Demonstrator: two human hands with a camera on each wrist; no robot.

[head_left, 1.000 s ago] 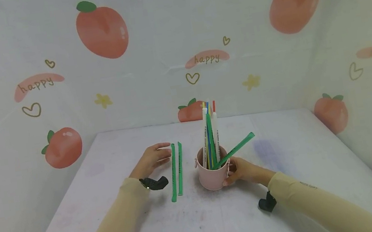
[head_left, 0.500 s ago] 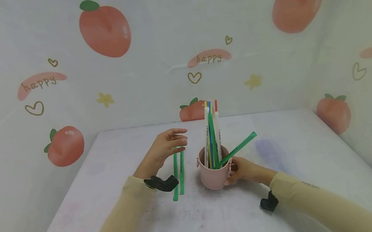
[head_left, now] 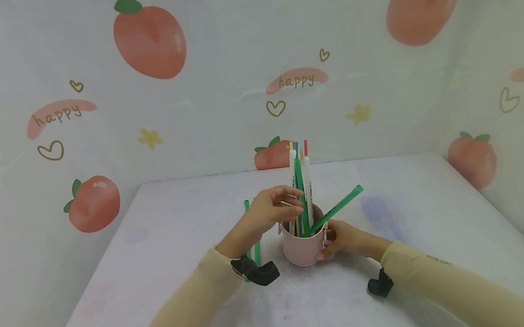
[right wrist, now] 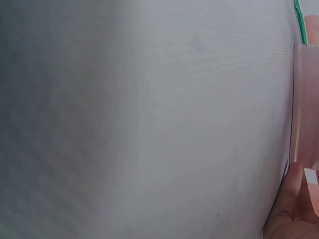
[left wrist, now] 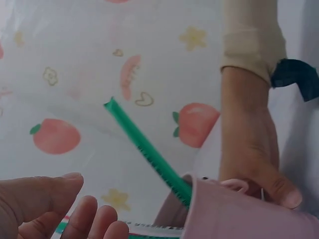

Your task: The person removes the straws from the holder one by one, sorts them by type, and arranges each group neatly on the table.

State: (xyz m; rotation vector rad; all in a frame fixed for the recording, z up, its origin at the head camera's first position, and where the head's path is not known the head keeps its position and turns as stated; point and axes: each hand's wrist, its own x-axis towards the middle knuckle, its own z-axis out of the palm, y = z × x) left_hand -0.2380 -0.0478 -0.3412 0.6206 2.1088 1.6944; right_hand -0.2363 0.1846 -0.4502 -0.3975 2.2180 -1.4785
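A small pink bucket [head_left: 303, 249] with little side handles stands on the white table [head_left: 166, 268], near its middle, packed with upright straws [head_left: 301, 180]: white, green, yellow, blue and one with a red tip, too bunched to count for certain. One long green straw [head_left: 335, 209] leans out of it to the right, its tip well clear of the rim; the left wrist view shows the same straw slanting up from the bucket's edge. The right hand [head_left: 341, 237] grips the bucket's right side, fingers curled against the wall. The left hand [head_left: 274, 209] is at the upright bunch just above the rim, fingers loosely bent and touching the straws; whether it pinches one cannot be told. Two more green straws [head_left: 252, 227] lie side by side on the table just left of the bucket, mostly hidden behind the left wrist. The right wrist view shows little beyond blurred table, a strip of pink bucket wall and a fingertip.
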